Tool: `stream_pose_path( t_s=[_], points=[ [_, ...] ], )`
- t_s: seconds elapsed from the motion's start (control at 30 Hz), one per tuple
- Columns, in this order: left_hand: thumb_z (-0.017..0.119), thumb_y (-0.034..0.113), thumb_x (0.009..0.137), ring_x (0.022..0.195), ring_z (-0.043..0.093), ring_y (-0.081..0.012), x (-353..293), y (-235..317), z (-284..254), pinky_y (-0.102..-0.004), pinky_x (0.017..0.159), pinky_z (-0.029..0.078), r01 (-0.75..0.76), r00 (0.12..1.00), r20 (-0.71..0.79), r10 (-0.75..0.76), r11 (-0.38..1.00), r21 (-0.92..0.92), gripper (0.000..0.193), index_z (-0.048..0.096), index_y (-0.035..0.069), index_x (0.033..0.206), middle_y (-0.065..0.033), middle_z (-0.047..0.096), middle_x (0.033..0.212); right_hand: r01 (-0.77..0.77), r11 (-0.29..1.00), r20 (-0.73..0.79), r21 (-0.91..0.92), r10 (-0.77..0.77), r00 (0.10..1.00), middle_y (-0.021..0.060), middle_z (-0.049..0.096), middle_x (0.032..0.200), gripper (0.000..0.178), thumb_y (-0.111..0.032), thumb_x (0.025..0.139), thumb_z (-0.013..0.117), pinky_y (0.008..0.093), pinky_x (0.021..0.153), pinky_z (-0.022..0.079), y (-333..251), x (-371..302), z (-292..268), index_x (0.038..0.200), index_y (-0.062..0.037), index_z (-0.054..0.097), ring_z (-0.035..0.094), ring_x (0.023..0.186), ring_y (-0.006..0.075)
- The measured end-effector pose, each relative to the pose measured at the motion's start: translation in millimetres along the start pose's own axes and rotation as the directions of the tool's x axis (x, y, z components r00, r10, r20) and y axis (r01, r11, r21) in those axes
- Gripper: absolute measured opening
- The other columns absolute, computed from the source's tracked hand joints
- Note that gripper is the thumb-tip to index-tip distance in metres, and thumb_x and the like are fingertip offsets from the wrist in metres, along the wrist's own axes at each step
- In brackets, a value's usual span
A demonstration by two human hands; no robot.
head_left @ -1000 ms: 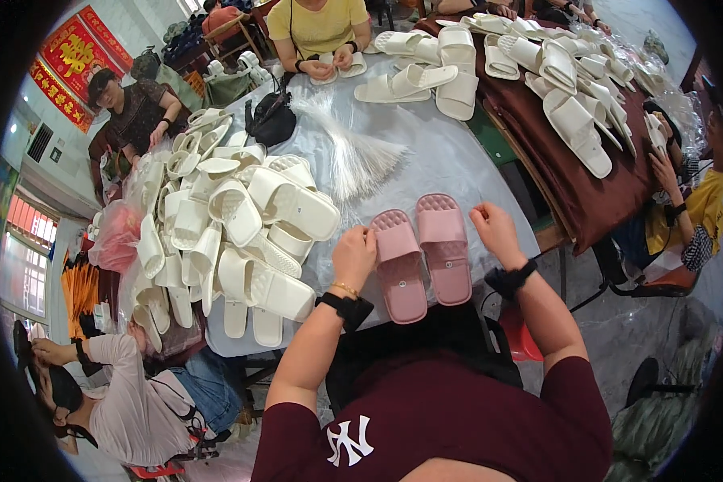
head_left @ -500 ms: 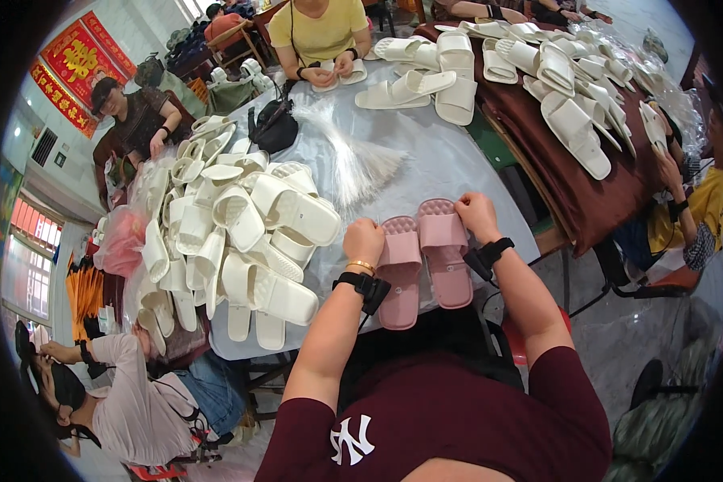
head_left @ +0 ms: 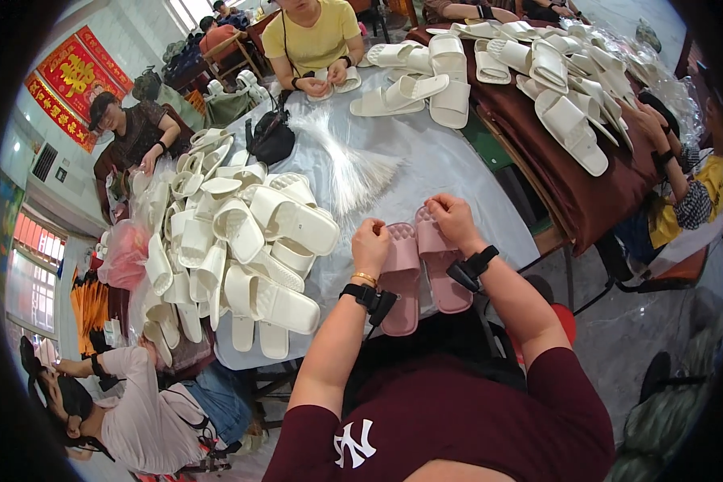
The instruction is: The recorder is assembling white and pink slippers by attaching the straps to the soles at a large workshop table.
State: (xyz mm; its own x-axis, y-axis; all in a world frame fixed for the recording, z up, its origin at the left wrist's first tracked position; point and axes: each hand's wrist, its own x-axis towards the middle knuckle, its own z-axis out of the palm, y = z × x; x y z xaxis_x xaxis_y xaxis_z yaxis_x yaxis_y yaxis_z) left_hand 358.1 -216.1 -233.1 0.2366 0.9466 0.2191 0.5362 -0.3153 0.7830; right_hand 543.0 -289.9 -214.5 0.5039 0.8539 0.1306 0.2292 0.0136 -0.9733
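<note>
Left hand (head_left: pixel 371 245) and right hand (head_left: pixel 451 218) are each pinching a pink slipper (head_left: pixel 400 277) toe, keeping the pair aligned side by side on the table (head_left: pixel 442 165).

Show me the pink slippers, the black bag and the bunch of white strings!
pink slippers (head_left: pixel 400 273): head view, sole of the left slipper.
black bag (head_left: pixel 271 140): head view, its middle.
bunch of white strings (head_left: pixel 353 169): head view, fanned-out strands.

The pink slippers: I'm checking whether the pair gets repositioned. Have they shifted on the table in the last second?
Yes. The pink slippers have slid slightly toward the person, their heels now past the table's near edge, with both hands at their toes.
</note>
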Motion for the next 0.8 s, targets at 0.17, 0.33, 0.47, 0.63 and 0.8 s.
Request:
stream_pose_path(
  t_s=[0.17, 0.33, 0.47, 0.63, 0.8],
  points=[
    [0.062, 0.016, 0.084, 0.069, 0.066, -0.0178, -2, 14, 4, -0.0302, 0.067, 0.052, -0.058, 0.995, 0.071, 0.068, 0.99, -0.125, 0.017, 0.066, 0.0, 0.088, -0.0114, 0.069, 0.077, 0.01, 0.999, 0.074, 0.035, -0.013, 0.997, 0.0062, 0.067, 0.072, 0.016, -0.009, 0.086, 0.058, 0.0255, 0.054, 0.048, 0, -8, 7, 0.096, 0.0006, 0.068, 0.059, 0.058, 0.0099],
    [0.06, 0.013, 0.086, 0.07, 0.066, -0.0169, 0, 22, 19, -0.0294, 0.065, 0.051, 0.013, 0.989, 0.142, 0.051, 0.908, -0.419, 0.015, 0.065, 0.0, 0.09, -0.0104, 0.068, 0.078, 0.011, 0.99, 0.084, 0.14, -0.023, 0.996, 0.0054, 0.067, 0.072, 0.015, -0.007, 0.086, 0.058, 0.024, 0.054, 0.048, 1, -8, 8, 0.096, 0.0005, 0.067, 0.06, 0.058, 0.0092],
    [0.061, 0.014, 0.086, 0.07, 0.064, -0.0134, -2, 27, 21, -0.0278, 0.065, 0.05, 0.043, 0.981, 0.19, 0.039, 0.912, -0.409, 0.015, 0.066, 0.001, 0.091, -0.0084, 0.068, 0.077, -0.009, 0.989, 0.083, 0.15, -0.003, 0.997, 0.0047, 0.066, 0.073, 0.015, -0.007, 0.086, 0.059, 0.0234, 0.054, 0.047, 4, -7, 7, 0.095, 0.0002, 0.067, 0.059, 0.06, 0.008],
    [0.062, 0.014, 0.086, 0.068, 0.063, -0.012, -5, 27, 21, -0.0267, 0.063, 0.05, 0.01, 0.981, 0.18, 0.07, 0.912, -0.41, 0.016, 0.066, 0.0, 0.091, -0.008, 0.068, 0.076, -0.037, 0.984, 0.076, 0.174, 0.024, 0.997, 0.0014, 0.066, 0.077, 0.012, -0.006, 0.086, 0.06, 0.0208, 0.053, 0.044, 4, -8, 7, 0.093, -0.0005, 0.068, 0.055, 0.061, 0.0046],
    [0.063, 0.013, 0.086, 0.069, 0.063, -0.0106, -7, 28, 20, -0.0254, 0.064, 0.05, 0.02, 0.977, 0.201, 0.071, 0.908, -0.419, 0.015, 0.066, 0.0, 0.092, -0.0067, 0.068, 0.077, 0.042, 0.992, 0.06, 0.115, -0.049, 0.997, 0.0012, 0.066, 0.076, 0.01, -0.005, 0.086, 0.062, 0.0207, 0.056, 0.044, 11, -6, 7, 0.09, -0.0005, 0.069, 0.055, 0.064, 0.0046]
  ],
)
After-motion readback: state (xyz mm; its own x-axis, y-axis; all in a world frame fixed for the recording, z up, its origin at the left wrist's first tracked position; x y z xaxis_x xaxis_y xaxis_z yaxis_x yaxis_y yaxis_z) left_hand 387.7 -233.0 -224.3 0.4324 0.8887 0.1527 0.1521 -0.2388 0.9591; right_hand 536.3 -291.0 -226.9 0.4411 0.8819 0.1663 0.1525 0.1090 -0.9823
